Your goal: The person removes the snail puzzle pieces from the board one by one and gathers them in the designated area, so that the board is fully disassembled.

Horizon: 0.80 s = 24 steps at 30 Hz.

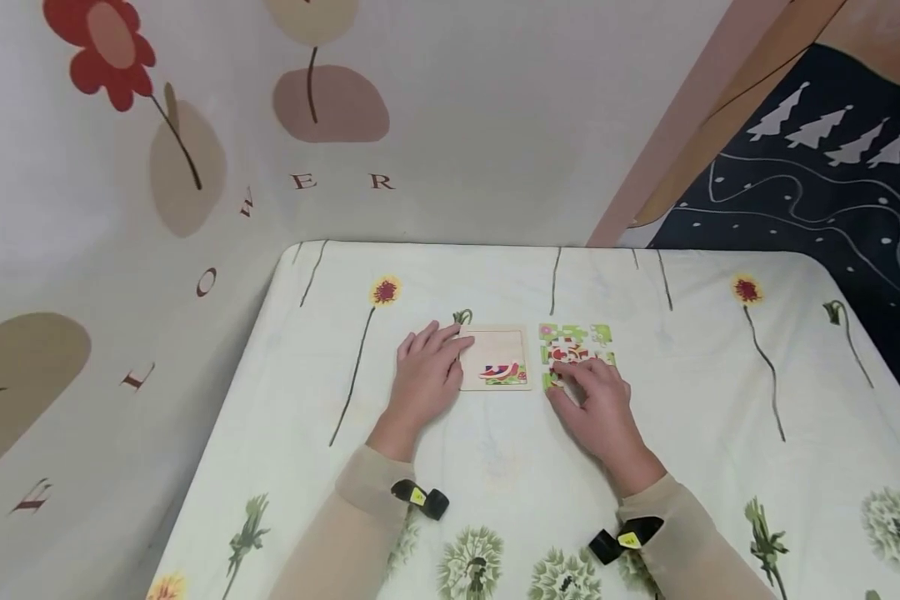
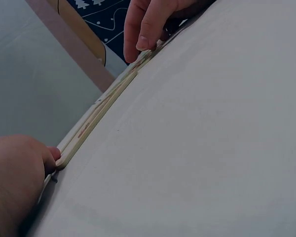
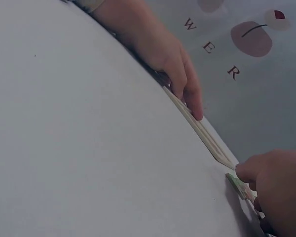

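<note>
A shallow wooden puzzle tray (image 1: 492, 334) lies flat on the table. Several joined pieces with a watermelon picture (image 1: 504, 374) fill its lower right part. My left hand (image 1: 426, 377) rests over the tray's left edge, fingers fairly straight, fingertips on the board. To the right of the tray lie loose puzzle pieces (image 1: 574, 333), green with red and white parts. My right hand (image 1: 594, 404) is bent over them; its thumb and index finger stand on either side of a green puzzle piece (image 1: 552, 380) at the lower left. The hand covers the pieces under its palm.
A white cloth (image 1: 487, 450) printed with flowers covers the table. Behind it rises a pale wall (image 1: 495, 167) with flower and letter prints. On the right hangs a dark fabric (image 1: 810, 192) with white trees. Both wrists carry black straps (image 1: 630, 537).
</note>
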Motion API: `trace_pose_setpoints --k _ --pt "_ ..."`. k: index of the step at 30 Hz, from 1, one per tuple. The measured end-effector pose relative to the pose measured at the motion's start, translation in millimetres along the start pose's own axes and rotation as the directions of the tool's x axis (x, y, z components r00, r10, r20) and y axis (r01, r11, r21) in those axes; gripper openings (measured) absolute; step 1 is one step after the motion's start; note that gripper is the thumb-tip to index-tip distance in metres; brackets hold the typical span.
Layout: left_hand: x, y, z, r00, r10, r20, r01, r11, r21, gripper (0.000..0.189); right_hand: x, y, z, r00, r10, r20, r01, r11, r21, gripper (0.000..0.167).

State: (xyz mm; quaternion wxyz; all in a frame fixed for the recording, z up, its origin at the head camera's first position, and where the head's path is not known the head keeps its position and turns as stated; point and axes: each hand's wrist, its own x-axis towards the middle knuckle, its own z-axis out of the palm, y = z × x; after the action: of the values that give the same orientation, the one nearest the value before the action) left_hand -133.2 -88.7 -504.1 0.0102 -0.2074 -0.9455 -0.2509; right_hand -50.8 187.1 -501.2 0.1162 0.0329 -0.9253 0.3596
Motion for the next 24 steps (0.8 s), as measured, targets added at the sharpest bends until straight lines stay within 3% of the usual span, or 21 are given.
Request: trace_pose_setpoints --k 9,15,24 --pt "13.2 -9.7 -3.7 1.0 0.028 -0.008 -0.028 1.0 -0.001 0.042 24.1 -25 21 1.0 0.016 -0.013 -0.016 1.0 -0.005 0.036" --pt "9.6 -10.2 -0.4 0.999 0.03 0.019 -0.03 1.0 0.008 0.043 29.3 -34 39 1.0 -0.017 0.01 0.018 0.999 -0.04 0.036" --pt "6.5 -10.2 3.1 1.0 0.026 -0.008 -0.026 1.0 0.017 0.042 35.2 -39 51 0.996 -0.078 0.04 0.081 0.993 -0.083 0.033"
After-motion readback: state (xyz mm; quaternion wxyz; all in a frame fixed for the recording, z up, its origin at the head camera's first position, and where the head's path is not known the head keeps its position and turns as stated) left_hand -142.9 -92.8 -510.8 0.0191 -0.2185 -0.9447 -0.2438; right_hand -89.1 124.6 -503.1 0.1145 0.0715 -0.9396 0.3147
